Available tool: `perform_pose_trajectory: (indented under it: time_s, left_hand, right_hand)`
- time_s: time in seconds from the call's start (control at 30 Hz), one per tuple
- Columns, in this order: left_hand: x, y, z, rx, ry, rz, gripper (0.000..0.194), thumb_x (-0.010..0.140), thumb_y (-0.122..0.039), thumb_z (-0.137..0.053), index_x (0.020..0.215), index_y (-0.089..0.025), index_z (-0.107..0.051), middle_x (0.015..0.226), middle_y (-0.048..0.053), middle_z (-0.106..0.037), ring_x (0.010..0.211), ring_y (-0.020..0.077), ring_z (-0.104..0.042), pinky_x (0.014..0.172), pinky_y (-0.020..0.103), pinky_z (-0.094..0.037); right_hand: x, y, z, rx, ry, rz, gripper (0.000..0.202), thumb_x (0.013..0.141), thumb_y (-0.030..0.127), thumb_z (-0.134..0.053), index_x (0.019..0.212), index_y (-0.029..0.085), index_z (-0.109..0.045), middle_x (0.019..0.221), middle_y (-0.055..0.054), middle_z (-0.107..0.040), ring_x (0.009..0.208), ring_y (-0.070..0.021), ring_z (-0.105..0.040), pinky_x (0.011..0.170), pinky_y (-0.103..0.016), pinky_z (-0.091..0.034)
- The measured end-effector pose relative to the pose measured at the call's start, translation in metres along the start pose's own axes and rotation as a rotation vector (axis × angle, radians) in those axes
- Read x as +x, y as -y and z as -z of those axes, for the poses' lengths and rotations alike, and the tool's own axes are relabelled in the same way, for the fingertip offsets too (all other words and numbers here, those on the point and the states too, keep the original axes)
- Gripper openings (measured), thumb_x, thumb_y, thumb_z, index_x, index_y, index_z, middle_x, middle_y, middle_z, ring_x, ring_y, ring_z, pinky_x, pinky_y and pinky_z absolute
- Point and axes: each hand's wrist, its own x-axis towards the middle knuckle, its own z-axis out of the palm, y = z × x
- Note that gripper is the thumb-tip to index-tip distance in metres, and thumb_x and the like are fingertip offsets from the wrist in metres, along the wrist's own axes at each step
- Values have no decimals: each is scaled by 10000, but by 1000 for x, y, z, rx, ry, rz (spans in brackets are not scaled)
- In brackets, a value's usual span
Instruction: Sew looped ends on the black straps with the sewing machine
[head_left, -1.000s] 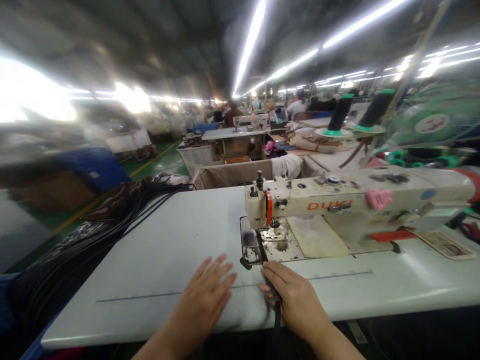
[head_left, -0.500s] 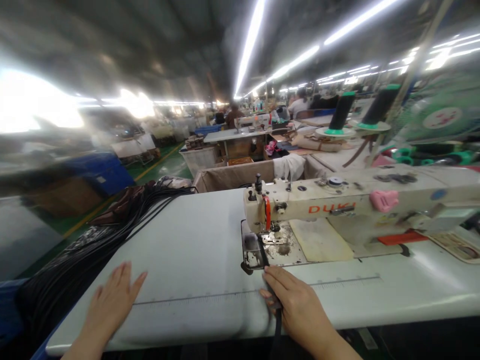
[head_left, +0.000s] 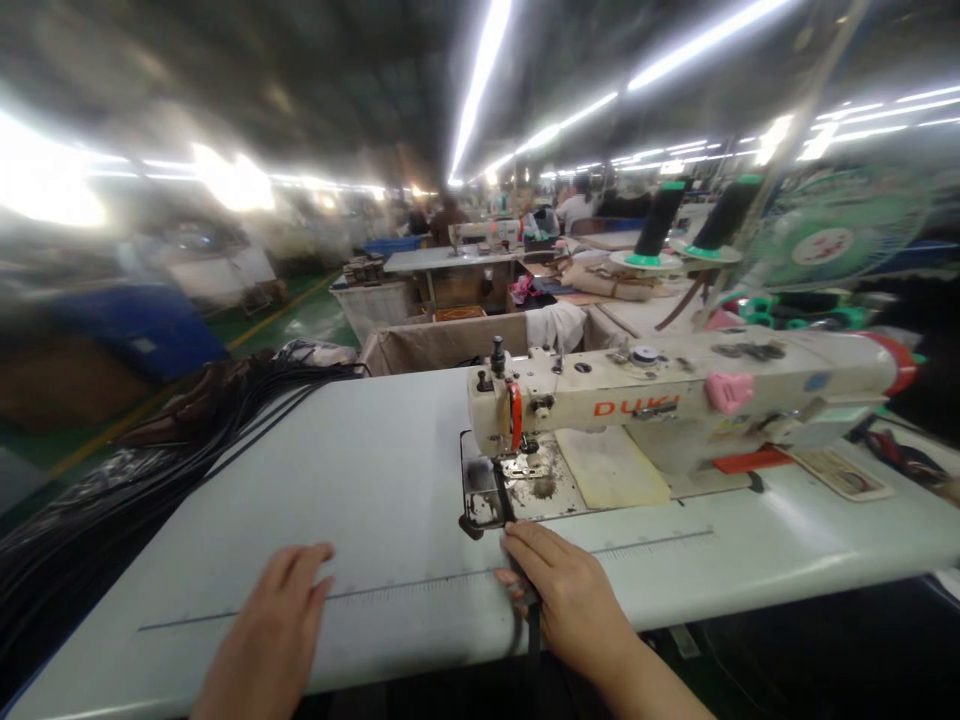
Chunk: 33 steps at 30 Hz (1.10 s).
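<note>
A black strap (head_left: 534,625) runs from the table's front edge up through my right hand (head_left: 559,585) to the needle area of the sewing machine (head_left: 585,400). My right hand is closed on the strap just in front of the metal needle plate (head_left: 544,485). To the left, my left hand (head_left: 274,625) hovers over or rests on the white table (head_left: 367,470), near the printed ruler line (head_left: 397,583). Its fingers point forward, slightly bent and apart, and nothing shows in them.
Long black straps (head_left: 187,450) hang in a heap over the table's left edge. Behind the machine stands a cloth-lined bin (head_left: 420,347). Black thread cones (head_left: 660,225) and a green fan (head_left: 832,240) are at the right rear. Other people sit at work farther back.
My left hand has moved right along the table, and its spread fingers have drawn closer together. My right hand keeps its hold on the strap. The view has turned slightly right.
</note>
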Motion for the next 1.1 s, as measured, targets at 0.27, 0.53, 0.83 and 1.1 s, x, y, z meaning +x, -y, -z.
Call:
perform_pose_trajectory:
  time_s: [0.27, 0.53, 0.83, 1.1]
  left_hand:
    - [91, -149, -49, -450, 306, -375, 588, 836, -36, -541, 1401, -198, -540, 1496, 110, -555, 1391, 250, -521, 1171, 428, -479]
    - [109, -149, -89, -458, 229, -416, 392, 958, -127, -538, 1340, -210, -575, 1390, 123, -618, 1332, 263, -587, 1134, 459, -515]
    - [93, -150, -97, -262, 52, -535, 412, 986, -65, -391, 1306, -164, -631, 1254, 132, -699, 1229, 247, -651, 1067, 414, -568]
    - [77, -124, -128, -272, -32, -616, 510, 895, -89, -440, 1345, -223, -639, 1368, 118, -669, 1235, 282, -658, 1052, 403, -569]
  right_hand:
    - [-1, 1, 4, 54, 54, -25, 289, 1031, 269, -513, 1245, 172, -681, 1254, -130, -733, 1155, -265, -691, 954, -421, -627]
    - [1, -3, 5, 190, -14, -170, 313, 984, 181, -539, 1276, 234, -638, 1183, -103, -731, 1060, -235, -701, 922, -381, -610]
    - [-50, -7, 28, 149, -200, -398, 146, 1007, 245, -525, 1069, 245, -657, 865, -47, -672, 784, -212, -654, 726, -337, -566]
    - [-196, -76, 92, -46, -492, -1158, 416, 966, 593, -546, 844, 226, -700, 811, -40, -722, 794, -240, -679, 756, -362, -571]
